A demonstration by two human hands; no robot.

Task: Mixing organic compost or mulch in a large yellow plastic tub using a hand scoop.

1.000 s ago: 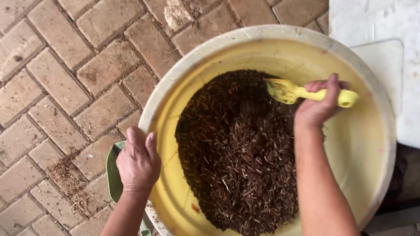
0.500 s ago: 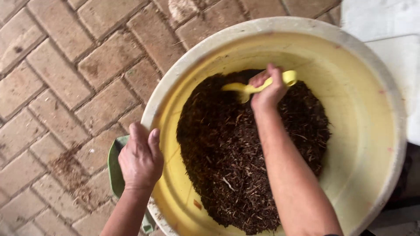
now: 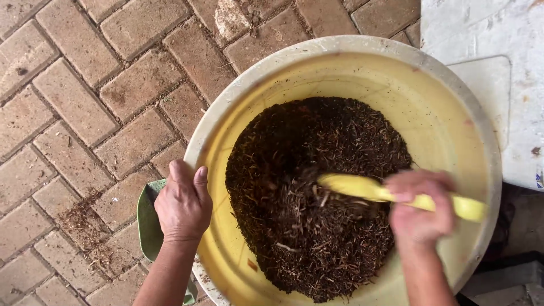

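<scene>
Brown shredded mulch [image 3: 317,198] lies heaped inside a wide yellow basin [image 3: 442,113] on brick paving [image 3: 73,102]. At the basin's near-left rim the left hand [image 3: 182,205] clasps the edge, above a green object [image 3: 146,221]. Rightward, the blurred right hand [image 3: 420,214] grasps a yellow scoop [image 3: 357,187], its blade dug into the mulch.

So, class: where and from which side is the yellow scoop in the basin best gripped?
Grip the yellow scoop by its bare handle end, coming from the right. Its blade is dug into the dark fibrous mix, and the handle points toward the basin's right rim, where the right hand holds it.
</scene>
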